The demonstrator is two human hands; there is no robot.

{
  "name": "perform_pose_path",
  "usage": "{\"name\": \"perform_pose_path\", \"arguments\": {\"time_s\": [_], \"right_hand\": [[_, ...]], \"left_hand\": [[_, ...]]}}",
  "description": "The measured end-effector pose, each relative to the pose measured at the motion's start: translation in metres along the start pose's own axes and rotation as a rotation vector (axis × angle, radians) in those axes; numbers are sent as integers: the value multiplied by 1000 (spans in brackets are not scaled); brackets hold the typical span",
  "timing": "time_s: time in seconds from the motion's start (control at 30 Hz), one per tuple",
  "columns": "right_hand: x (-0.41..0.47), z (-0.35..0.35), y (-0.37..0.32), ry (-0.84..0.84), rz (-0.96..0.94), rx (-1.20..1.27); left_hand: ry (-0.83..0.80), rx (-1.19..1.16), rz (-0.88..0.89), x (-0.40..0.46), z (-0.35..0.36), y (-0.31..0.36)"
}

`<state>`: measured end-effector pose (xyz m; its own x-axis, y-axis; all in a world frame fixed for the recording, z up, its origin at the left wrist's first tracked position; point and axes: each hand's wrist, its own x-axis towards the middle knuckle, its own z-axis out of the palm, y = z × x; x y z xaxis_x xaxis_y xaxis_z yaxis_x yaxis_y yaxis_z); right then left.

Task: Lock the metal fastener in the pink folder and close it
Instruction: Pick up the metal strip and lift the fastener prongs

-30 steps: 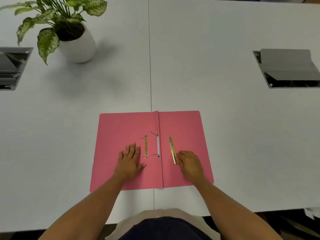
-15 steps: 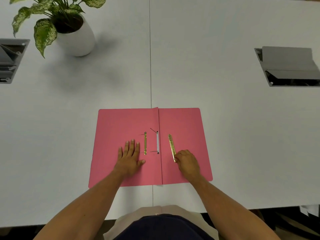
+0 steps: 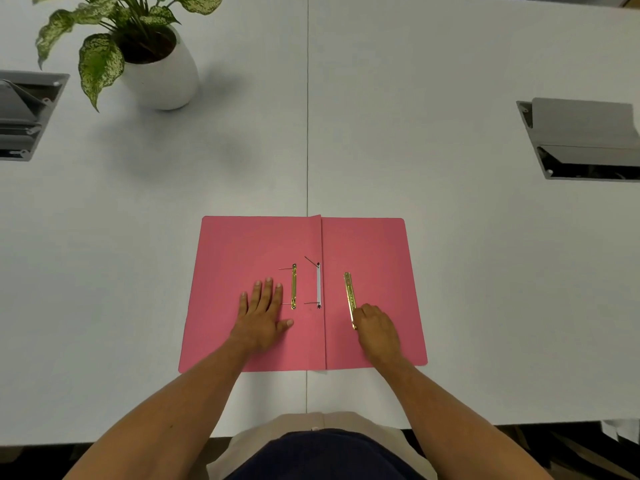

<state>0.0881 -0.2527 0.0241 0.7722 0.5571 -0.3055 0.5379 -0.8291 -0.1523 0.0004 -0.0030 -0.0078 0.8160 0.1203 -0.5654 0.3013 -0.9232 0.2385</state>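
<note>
The pink folder (image 3: 377,244) lies open and flat on the white table. A gold fastener bar (image 3: 294,286) rests on its left leaf, and a white strip with two thin upright prongs (image 3: 318,285) sits beside the spine. A loose gold compressor bar (image 3: 349,292) lies on the right leaf. My left hand (image 3: 263,315) presses flat on the left leaf, fingers spread, just left of the gold fastener bar. My right hand (image 3: 377,329) is curled with its fingertips on the near end of the loose bar.
A potted plant in a white pot (image 3: 159,74) stands at the far left. Grey cable boxes are set into the table at the left edge (image 3: 24,116) and far right (image 3: 581,140). A seam (image 3: 307,133) runs down the table's middle.
Both hands stay nearly where they were on the folder. The view has shifted slightly. The right hand's fingertips have closed in on the near end of the loose gold bar.
</note>
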Motion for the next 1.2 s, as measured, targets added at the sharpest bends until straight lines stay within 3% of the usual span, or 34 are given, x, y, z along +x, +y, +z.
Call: {"name": "perform_pose_path", "arguments": {"time_s": [0.13, 0.3, 0.5, 0.73, 0.83, 1.1, 1.2], "right_hand": [[1, 0, 0, 37, -84, -134], [1, -2, 1, -18, -85, -99], [6, 0, 1, -52, 49, 270], [16, -15, -13, -62, 397, 1023], [19, -24, -21, -1, 423, 1215], [32, -39, -46, -46, 348, 1321], [36, -37, -52, -85, 351, 1272]], "left_hand": [[2, -7, 1, 1, 3, 0], [14, -14, 3, 3, 5, -3], [24, -26, 6, 3, 5, -3], [118, -119, -15, -1, 0, 7], [162, -144, -22, -3, -3, 12], [397, -302, 110, -4, -18, 26], [368, -492, 91, -2, -26, 34]]}}
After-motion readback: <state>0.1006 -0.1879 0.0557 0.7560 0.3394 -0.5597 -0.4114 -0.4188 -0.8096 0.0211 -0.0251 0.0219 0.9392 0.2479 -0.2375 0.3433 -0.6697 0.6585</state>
